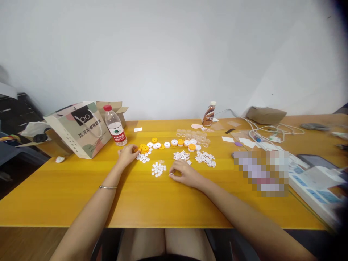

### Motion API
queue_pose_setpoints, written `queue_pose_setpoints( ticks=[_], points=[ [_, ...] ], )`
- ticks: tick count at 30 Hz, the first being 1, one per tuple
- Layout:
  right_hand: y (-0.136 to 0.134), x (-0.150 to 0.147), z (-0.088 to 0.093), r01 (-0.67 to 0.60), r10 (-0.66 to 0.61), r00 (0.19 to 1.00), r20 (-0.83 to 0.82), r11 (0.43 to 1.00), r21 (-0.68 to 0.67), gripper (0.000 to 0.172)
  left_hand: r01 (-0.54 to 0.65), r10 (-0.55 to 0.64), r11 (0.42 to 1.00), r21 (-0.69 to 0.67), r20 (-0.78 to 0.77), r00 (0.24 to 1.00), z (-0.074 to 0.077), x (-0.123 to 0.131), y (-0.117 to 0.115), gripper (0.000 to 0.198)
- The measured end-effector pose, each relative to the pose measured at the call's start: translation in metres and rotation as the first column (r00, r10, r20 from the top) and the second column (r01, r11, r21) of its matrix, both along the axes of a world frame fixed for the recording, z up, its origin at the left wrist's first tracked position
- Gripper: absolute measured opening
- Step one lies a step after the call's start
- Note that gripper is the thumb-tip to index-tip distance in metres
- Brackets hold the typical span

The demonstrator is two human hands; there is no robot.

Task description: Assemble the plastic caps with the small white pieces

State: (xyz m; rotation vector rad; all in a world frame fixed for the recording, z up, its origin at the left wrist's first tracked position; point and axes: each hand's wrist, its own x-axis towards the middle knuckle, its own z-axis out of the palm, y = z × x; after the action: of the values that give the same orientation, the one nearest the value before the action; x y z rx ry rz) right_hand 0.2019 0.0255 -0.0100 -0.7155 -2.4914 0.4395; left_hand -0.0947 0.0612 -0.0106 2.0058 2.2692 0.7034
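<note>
- Lower centre of the frame: the near edge of the yellow-brown table (146, 214) runs above the person's legs (165, 243).
- Just right of centre: the right hand (187, 174) has thumb and forefinger drawn together on a small white piece (171, 174), its details too small to tell.
- Left of that hand: a cluster of small white discs (158, 169) lies loose.
- Left of centre: the left hand (128, 155) has its fingertips at the orange discs (144, 148); whether it grips one I cannot tell. More white pieces (143, 158) lie just beside it.
- Right of centre, beyond the right hand: white lacy pieces (205, 158) in two groups.
- Middle of the frame: white and orange round pieces (181, 143) in an uneven row, with clear cups (199, 137) behind.
- Left, farther back: a paper bag (88, 139) beside a red-capped bottle (116, 130).
- Upper right of centre: a brown bottle (209, 115) stands near the wall (168, 65).
</note>
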Motion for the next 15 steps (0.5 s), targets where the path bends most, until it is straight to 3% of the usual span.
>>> queue_pose_setpoints(
  ticks=[9, 13, 15],
  points=[
    [0.010, 0.017, 0.019, -0.004, 0.004, 0.996, 0.085, 1.000, 0.000, 0.022, 0.024, -0.024, 1.000, 0.000, -0.009, 1.000, 0.006, -0.002, -0.001, 0.026],
    [0.013, 0.022, 0.018, -0.022, 0.024, 0.992, 0.125, 1.000, -0.017, 0.027, -0.054, 0.040, 0.966, 0.253, 0.058, 0.998, 0.013, 0.015, -0.013, 0.028],
    [0.013, 0.023, 0.016, -0.027, 0.031, 0.991, 0.131, 0.999, -0.030, 0.024, 0.064, -0.101, 0.930, 0.363, 0.084, 0.991, 0.016, 0.037, -0.027, 0.029]
  ],
)
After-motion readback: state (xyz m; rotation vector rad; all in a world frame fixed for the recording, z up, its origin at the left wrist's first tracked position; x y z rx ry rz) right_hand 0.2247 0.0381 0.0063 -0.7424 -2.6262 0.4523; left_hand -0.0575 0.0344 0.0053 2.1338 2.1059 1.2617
